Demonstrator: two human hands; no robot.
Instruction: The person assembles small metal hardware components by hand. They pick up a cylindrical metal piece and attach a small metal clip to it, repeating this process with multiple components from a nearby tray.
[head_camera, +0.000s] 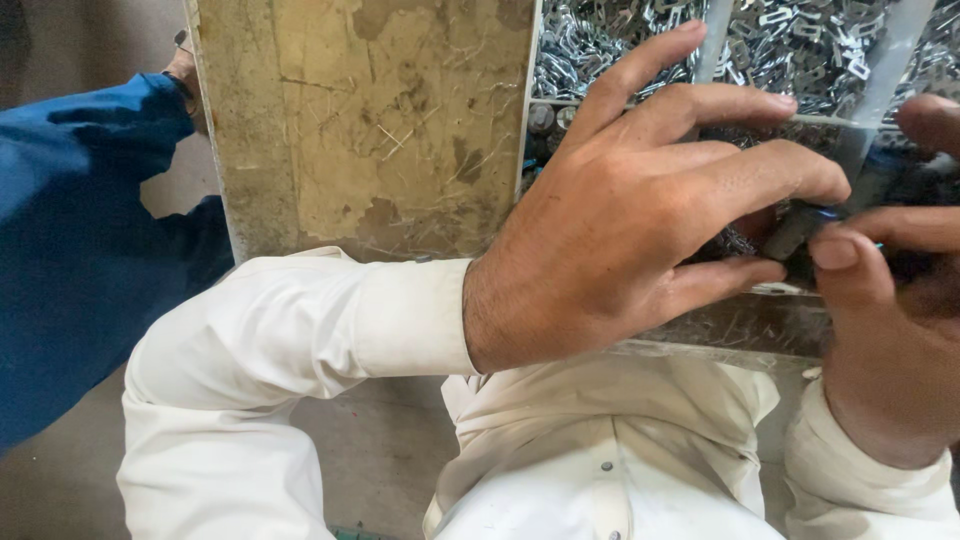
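Note:
My left hand (640, 210) reaches across the front of a worn workbench (380, 120), fingers curled, fingertips on a small dark part (800, 232) with a blue edge. My right hand (890, 320) comes in from the right, thumb and fingers pinching the same dark part from the other side. Both hands hover over a tray of small shiny metal clips (790, 40). Much of the part is hidden by my fingers. I wear a white long-sleeved shirt (300, 330).
The bench top is scratched, yellowish and stained. A few grey cylinders (548, 118) stand at the tray's left edge. Another person's blue sleeve (70, 240) and hand (183, 75) are at the left, beside the bench.

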